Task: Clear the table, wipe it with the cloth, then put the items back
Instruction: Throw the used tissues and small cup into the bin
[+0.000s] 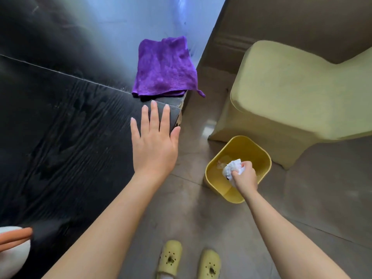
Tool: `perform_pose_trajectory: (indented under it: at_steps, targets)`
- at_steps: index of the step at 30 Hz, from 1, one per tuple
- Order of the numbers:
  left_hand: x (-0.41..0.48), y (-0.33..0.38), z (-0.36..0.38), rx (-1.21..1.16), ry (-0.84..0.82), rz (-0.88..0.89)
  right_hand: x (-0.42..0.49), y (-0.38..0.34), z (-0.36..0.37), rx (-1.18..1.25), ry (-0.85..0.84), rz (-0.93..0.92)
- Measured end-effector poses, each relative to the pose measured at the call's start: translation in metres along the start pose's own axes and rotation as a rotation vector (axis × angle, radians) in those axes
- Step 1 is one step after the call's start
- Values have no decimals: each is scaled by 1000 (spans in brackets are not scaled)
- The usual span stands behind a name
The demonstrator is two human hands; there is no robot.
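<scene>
- The left hand (154, 139) lay flat, palm down, fingers spread wide and straight, on the near corner of the black table (66, 121), gripping nothing.
- Its forearm ran up from the lower left, wrist straight, thumb reaching just over the table's edge.
- The right hand (244, 176) was stretched low over the floor, fist closed tight around a crumpled white tissue (233, 168).
- That fist hung right over the mouth of the yellow bin (259, 158); the wad poked out ahead of the knuckles.
- The purple cloth (165, 67) sat folded on the table's right edge, just beyond the left fingertips, one corner dangling off the side.
- A pale yellow chair (291, 93) stood behind the bin.
- Two yellow slippers (169, 258) showed at the bottom.
</scene>
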State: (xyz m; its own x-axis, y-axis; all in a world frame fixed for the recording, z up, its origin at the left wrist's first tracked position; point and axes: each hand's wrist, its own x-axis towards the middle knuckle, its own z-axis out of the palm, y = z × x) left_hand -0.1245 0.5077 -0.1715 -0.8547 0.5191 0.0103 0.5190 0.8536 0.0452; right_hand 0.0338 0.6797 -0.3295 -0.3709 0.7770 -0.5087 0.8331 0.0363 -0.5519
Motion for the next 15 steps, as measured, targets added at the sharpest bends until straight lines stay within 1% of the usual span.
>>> perform_pose_trajectory:
  at_steps: [4,8,15]
  targets:
    - [1,0,4,6,58,16,30,21,37,-104,-12,-1]
    - [2,-1,5,12,73,11,52,33,65,-162,-48,28]
    - [1,-1,3,-10,21,14,72,44,91,-241,-150,102]
